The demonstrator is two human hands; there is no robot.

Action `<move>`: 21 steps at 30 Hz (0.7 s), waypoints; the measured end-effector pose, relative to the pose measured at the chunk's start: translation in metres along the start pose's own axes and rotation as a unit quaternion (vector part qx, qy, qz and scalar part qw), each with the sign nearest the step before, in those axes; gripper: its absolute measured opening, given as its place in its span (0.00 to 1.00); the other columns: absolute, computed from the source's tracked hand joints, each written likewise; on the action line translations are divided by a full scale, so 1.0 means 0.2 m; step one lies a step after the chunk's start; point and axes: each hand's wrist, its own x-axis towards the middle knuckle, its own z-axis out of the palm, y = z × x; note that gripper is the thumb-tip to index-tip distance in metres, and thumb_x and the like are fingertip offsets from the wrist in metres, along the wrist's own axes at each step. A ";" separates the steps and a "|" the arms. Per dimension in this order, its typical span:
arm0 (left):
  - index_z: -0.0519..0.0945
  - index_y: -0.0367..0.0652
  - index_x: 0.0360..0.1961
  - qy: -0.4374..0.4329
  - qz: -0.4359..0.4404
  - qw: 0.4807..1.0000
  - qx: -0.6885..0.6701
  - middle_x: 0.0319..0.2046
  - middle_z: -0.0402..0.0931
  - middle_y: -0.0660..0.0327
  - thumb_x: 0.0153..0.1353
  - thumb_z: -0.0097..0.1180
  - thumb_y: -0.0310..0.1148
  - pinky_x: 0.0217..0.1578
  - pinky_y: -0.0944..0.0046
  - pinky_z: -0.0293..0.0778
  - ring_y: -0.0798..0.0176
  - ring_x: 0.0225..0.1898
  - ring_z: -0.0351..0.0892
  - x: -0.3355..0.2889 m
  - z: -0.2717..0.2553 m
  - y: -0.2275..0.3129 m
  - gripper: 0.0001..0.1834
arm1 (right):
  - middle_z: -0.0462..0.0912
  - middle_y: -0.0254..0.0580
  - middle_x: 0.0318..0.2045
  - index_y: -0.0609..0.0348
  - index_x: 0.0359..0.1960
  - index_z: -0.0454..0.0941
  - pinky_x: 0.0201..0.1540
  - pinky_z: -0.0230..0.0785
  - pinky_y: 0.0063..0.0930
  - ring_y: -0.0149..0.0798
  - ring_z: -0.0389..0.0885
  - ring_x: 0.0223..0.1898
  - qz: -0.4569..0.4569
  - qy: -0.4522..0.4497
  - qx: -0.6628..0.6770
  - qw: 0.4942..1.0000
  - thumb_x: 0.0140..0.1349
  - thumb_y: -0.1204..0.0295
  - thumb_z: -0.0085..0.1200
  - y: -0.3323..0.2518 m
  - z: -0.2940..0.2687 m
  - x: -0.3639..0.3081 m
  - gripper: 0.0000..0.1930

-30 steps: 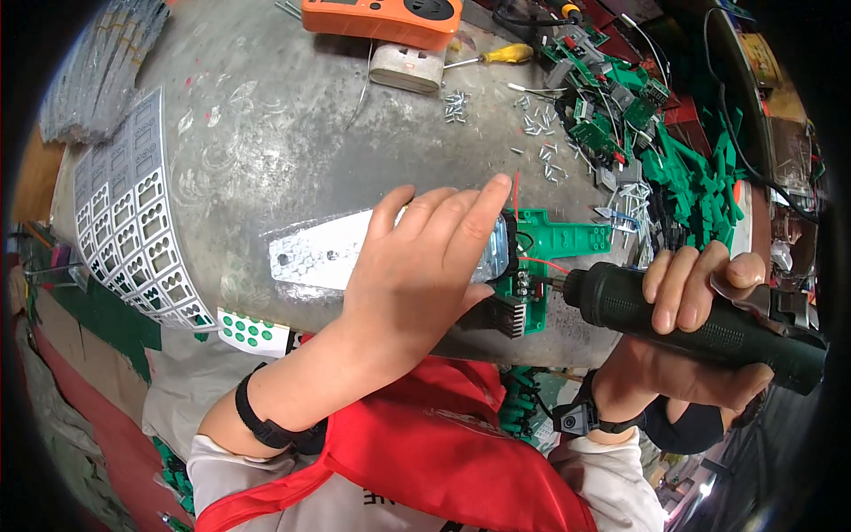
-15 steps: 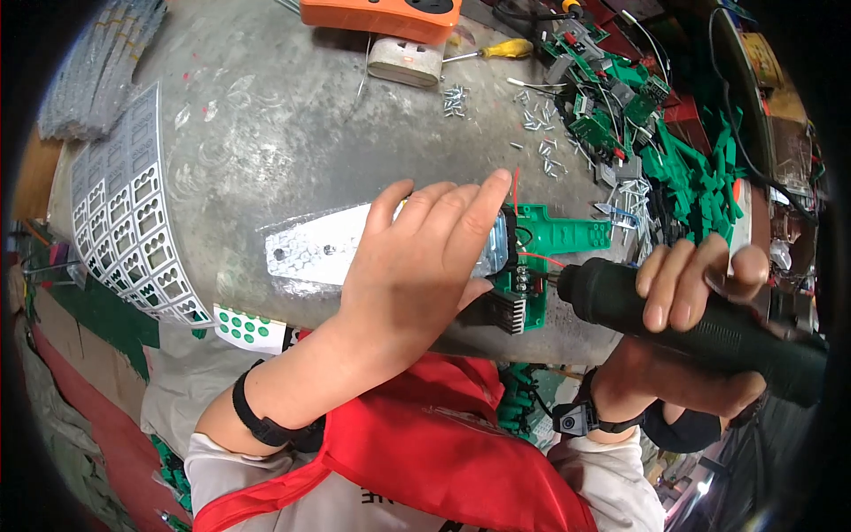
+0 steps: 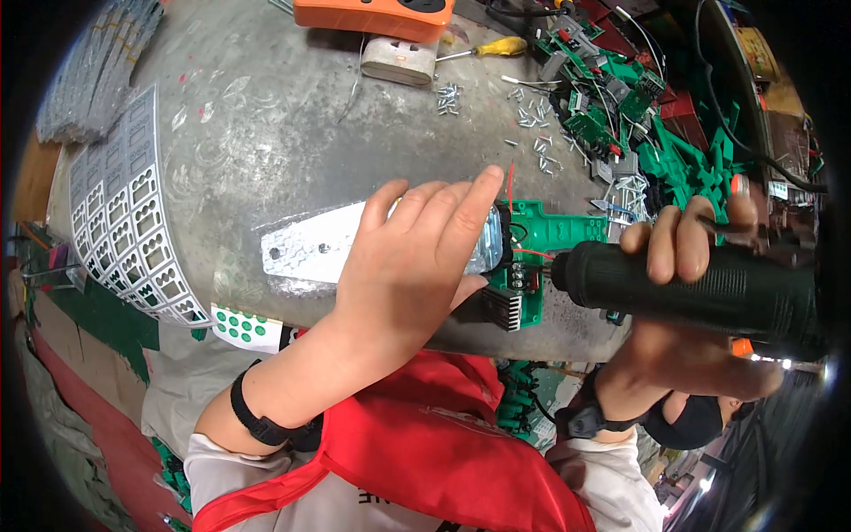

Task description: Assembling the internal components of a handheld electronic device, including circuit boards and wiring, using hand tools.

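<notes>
My left hand (image 3: 403,244) bends over an assembly on the metal worktable, fingers on its far side and thumb on the near side. To its right protrudes a green plastic housing (image 3: 567,229) carrying a finned heat sink (image 3: 503,310), a small screw terminal block (image 3: 519,277) and thin red wires. A white tapered piece (image 3: 306,244) in clear plastic reaches out to the left; its join to the housing is under my hand. My right hand (image 3: 687,244) is closed round a black power screwdriver (image 3: 700,293). Its tip points left at the terminal block; whether they touch I cannot tell.
Loose screws (image 3: 534,115) lie on the far side. A yellow-handled screwdriver (image 3: 498,47) lies beside an orange power strip (image 3: 372,16) and white socket block (image 3: 397,60). Circuit boards (image 3: 612,89) and green plastic parts (image 3: 700,164) pile up at right. Sticker sheets (image 3: 133,222) lie left.
The power screwdriver and my right hand have tilted and shifted slightly upward in the picture. My left hand and the housing keep their places against each other, while the whole view has shifted slightly.
</notes>
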 end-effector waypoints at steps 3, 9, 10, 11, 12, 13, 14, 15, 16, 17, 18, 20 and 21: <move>0.61 0.43 0.68 -0.001 -0.006 1.000 0.004 0.50 0.75 0.53 0.33 0.76 0.32 0.57 0.49 0.64 0.49 0.53 0.73 -0.02 -0.01 -0.01 0.56 | 0.68 0.28 0.22 0.54 0.36 0.65 0.30 0.62 0.25 0.28 0.68 0.21 -0.103 0.078 -0.059 0.990 0.51 0.35 0.55 0.14 0.06 0.00 0.33; 0.62 0.43 0.67 -0.009 -0.011 1.000 -0.005 0.50 0.74 0.53 0.33 0.76 0.31 0.57 0.50 0.64 0.48 0.53 0.73 -0.01 -0.01 0.00 0.55 | 0.67 0.28 0.20 0.56 0.39 0.67 0.27 0.61 0.25 0.28 0.66 0.19 -0.099 0.068 -0.097 0.988 0.52 0.32 0.52 0.12 0.07 0.00 0.36; 0.63 0.44 0.67 -0.009 -0.013 1.000 -0.004 0.51 0.74 0.53 0.34 0.76 0.31 0.57 0.50 0.64 0.48 0.54 0.73 -0.01 -0.01 0.00 0.54 | 0.67 0.28 0.20 0.58 0.43 0.68 0.28 0.61 0.25 0.28 0.67 0.20 -0.103 0.087 -0.091 0.987 0.52 0.33 0.54 0.13 0.07 -0.01 0.37; 0.63 0.44 0.67 -0.012 -0.011 1.000 -0.005 0.51 0.74 0.53 0.34 0.76 0.31 0.57 0.50 0.64 0.48 0.54 0.73 -0.01 -0.01 -0.01 0.54 | 0.68 0.28 0.20 0.60 0.46 0.69 0.29 0.61 0.24 0.28 0.67 0.20 -0.108 0.108 -0.087 0.984 0.52 0.35 0.55 0.13 0.07 -0.02 0.38; 0.63 0.44 0.67 -0.017 -0.014 1.000 0.000 0.51 0.74 0.53 0.34 0.76 0.31 0.57 0.50 0.64 0.48 0.54 0.72 -0.01 -0.01 -0.01 0.54 | 0.68 0.28 0.20 0.60 0.46 0.69 0.29 0.61 0.24 0.28 0.67 0.20 -0.110 0.112 -0.087 0.984 0.52 0.35 0.55 0.12 0.07 -0.03 0.38; 0.63 0.44 0.67 -0.023 -0.016 1.000 0.004 0.51 0.74 0.53 0.35 0.76 0.30 0.58 0.50 0.63 0.48 0.54 0.72 -0.01 -0.01 -0.02 0.53 | 0.69 0.28 0.20 0.61 0.49 0.69 0.30 0.61 0.24 0.28 0.68 0.21 -0.124 0.086 -0.037 0.988 0.52 0.37 0.57 0.09 0.05 -0.03 0.38; 0.63 0.44 0.67 -0.025 -0.009 1.000 0.004 0.51 0.74 0.53 0.35 0.76 0.30 0.58 0.50 0.63 0.48 0.54 0.72 0.00 -0.02 -0.02 0.53 | 0.69 0.28 0.20 0.62 0.51 0.69 0.31 0.61 0.23 0.27 0.68 0.22 -0.139 0.060 0.010 0.988 0.52 0.40 0.60 0.05 0.03 -0.03 0.38; 0.65 0.44 0.66 -0.033 0.005 0.999 0.004 0.52 0.74 0.53 0.35 0.75 0.31 0.57 0.50 0.64 0.47 0.54 0.72 0.01 -0.03 -0.02 0.51 | 0.70 0.27 0.20 0.63 0.49 0.70 0.34 0.61 0.23 0.27 0.69 0.24 -0.153 0.061 0.039 0.986 0.52 0.46 0.63 -0.03 0.01 -0.06 0.34; 0.66 0.44 0.65 -0.042 0.019 0.999 0.003 0.52 0.74 0.53 0.36 0.75 0.31 0.56 0.50 0.65 0.47 0.54 0.72 0.01 -0.04 -0.02 0.50 | 0.69 0.27 0.20 0.63 0.49 0.70 0.34 0.61 0.24 0.27 0.69 0.25 -0.159 0.097 0.039 0.982 0.52 0.47 0.64 -0.11 -0.03 -0.10 0.34; 0.66 0.44 0.65 -0.044 0.025 0.999 0.005 0.52 0.74 0.53 0.36 0.75 0.31 0.56 0.50 0.65 0.47 0.54 0.72 0.01 -0.05 -0.03 0.50 | 0.68 0.27 0.20 0.64 0.48 0.71 0.35 0.61 0.24 0.26 0.69 0.25 -0.165 0.130 0.040 0.977 0.52 0.49 0.64 -0.17 -0.09 -0.14 0.33; 0.68 0.43 0.64 -0.038 0.040 0.998 0.015 0.52 0.75 0.52 0.37 0.75 0.31 0.55 0.51 0.66 0.46 0.53 0.72 0.00 -0.07 -0.05 0.48 | 0.67 0.27 0.20 0.68 0.52 0.70 0.35 0.61 0.24 0.25 0.68 0.26 -0.143 0.157 0.028 0.977 0.52 0.50 0.64 -0.22 -0.17 -0.18 0.35; 0.71 0.41 0.60 -0.036 0.063 0.997 0.018 0.52 0.75 0.51 0.37 0.75 0.30 0.53 0.51 0.68 0.45 0.51 0.73 0.02 -0.13 -0.09 0.44 | 0.71 0.31 0.25 0.67 0.59 0.66 0.34 0.64 0.26 0.28 0.68 0.24 -0.086 0.226 -0.060 0.968 0.62 0.49 0.54 -0.25 -0.33 -0.26 0.35; 0.70 0.40 0.61 -0.050 0.062 0.997 0.017 0.52 0.76 0.51 0.37 0.74 0.31 0.53 0.50 0.68 0.44 0.51 0.74 0.01 -0.15 -0.12 0.44 | 0.72 0.32 0.25 0.66 0.59 0.67 0.35 0.65 0.26 0.29 0.69 0.24 -0.039 0.305 -0.084 0.948 0.64 0.52 0.54 -0.26 -0.40 -0.30 0.32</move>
